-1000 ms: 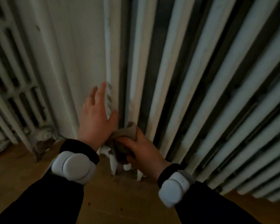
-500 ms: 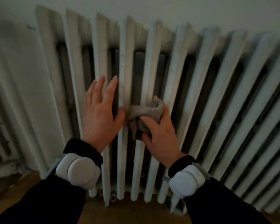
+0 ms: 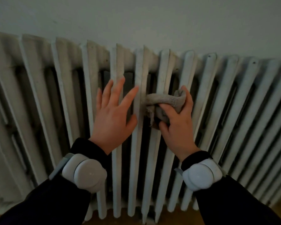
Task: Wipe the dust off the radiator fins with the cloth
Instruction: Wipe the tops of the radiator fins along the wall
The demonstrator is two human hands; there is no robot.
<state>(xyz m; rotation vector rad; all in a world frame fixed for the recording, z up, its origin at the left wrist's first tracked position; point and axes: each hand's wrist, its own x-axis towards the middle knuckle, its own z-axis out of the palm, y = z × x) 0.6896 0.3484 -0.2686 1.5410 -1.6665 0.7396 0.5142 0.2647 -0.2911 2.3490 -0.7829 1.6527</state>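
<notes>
The right hand [image 3: 177, 127] squeezes the gray cloth [image 3: 165, 101] against a fin high on the radiator [image 3: 204, 103]. The left hand [image 3: 113, 114] lies flat with fingers spread, holding nothing. The bunched cloth could slip off and miss dust in the dark gaps.

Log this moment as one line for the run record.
stage: wiping fins | right hand: grips cloth, pressed on radiator | left hand: open, fingers spread over fins beside cloth
</notes>
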